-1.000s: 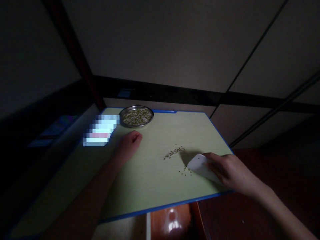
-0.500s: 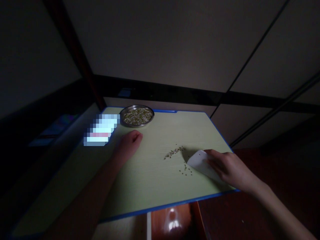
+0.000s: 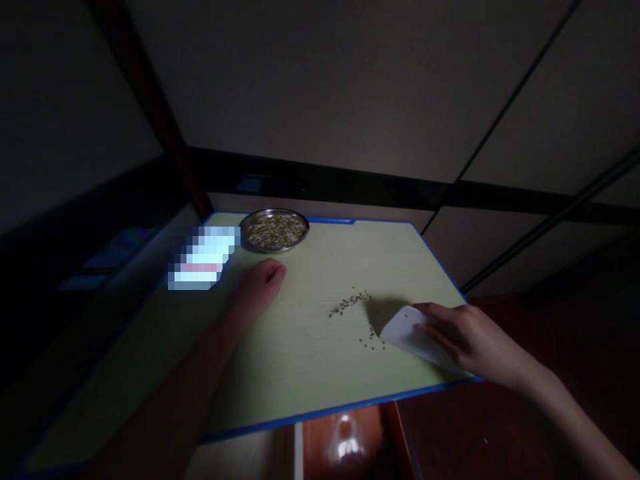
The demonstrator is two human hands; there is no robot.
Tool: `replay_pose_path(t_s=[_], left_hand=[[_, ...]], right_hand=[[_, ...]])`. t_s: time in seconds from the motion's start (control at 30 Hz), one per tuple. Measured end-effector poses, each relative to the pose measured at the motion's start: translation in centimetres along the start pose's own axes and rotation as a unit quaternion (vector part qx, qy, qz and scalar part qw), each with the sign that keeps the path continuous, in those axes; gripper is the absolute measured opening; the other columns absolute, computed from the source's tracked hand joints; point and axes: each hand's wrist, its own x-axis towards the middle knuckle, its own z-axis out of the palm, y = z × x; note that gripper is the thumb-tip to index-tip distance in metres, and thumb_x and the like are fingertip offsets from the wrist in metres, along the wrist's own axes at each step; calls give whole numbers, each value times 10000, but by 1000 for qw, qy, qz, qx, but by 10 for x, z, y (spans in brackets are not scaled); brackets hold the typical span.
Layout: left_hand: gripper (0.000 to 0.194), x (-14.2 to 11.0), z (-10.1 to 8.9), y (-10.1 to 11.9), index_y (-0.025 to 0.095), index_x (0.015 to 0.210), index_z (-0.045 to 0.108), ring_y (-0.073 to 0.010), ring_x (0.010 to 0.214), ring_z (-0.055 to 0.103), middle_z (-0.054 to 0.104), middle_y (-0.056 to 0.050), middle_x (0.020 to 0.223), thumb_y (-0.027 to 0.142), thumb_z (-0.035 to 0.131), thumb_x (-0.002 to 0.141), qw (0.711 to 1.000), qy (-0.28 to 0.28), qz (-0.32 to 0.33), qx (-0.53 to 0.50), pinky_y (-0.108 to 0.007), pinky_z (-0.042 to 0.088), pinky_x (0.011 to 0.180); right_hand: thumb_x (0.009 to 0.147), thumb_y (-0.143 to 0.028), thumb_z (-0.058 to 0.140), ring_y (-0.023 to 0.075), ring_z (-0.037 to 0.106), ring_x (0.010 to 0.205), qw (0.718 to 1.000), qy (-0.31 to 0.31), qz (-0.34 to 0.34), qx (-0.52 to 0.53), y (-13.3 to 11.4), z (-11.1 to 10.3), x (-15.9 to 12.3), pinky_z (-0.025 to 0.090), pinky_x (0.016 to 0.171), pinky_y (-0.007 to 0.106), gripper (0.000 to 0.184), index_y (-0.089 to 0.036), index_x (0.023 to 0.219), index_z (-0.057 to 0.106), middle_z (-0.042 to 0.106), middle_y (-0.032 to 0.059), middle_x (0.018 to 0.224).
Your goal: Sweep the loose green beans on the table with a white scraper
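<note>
My right hand [image 3: 467,337] grips a flat white scraper [image 3: 407,328] near the right edge of the table. The scraper is tilted, its rounded end close to the tabletop, and one small dark speck shows on its face. Just left of it, small dark green beans [image 3: 349,303] lie in a loose streak, with several more [image 3: 371,337] scattered near the scraper's tip. My left hand [image 3: 261,283] rests on the tabletop as a loose fist, apart from the beans. Beyond that fist stands a round steel plate [image 3: 275,251] holding a mix of green and white grains.
The pale green table [image 3: 290,373] has a blue rim. On its left lies a lit, pixelated screen [image 3: 205,260]. Light cabinet panels [image 3: 325,93] rise behind the far edge. A glossy reddish-brown surface [image 3: 345,433] is below the near edge.
My right hand has drawn the scraper slightly to the right and toward me, away from the bean streak. My left hand stays where it was.
</note>
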Motion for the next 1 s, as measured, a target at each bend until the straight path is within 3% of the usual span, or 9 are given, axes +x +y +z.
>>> replay_pose_path(t_s=[0.2, 0.53, 1.0], left_hand=[[261, 0, -1, 0, 219, 687, 520, -166, 625, 515, 541, 17, 574, 430, 449, 822, 1000, -4, 0, 0, -275, 353, 575], [243, 0, 0, 1, 221, 695, 528, -169, 615, 513, 544, 14, 571, 417, 446, 812, 1000, -2, -7, -4, -277, 345, 559], [250, 3, 2, -5, 223, 680, 530, -163, 618, 501, 532, 19, 568, 418, 449, 814, 1000, 2, 9, 1, -276, 343, 566]], right_hand=[[977, -358, 430, 184, 683, 689, 1000, -25, 0, -12, -7, -4, 4, 492, 607, 302, 372, -193, 1232, 645, 746, 90, 898], [945, -298, 470, 202, 711, 725, 999, 26, 13, -30, 16, -1, -1, 522, 635, 296, 365, -186, 1252, 632, 757, 100, 898], [943, -300, 435, 231, 713, 705, 992, 52, 54, -103, 9, 7, 11, 475, 595, 310, 387, -180, 1274, 595, 755, 104, 849]])
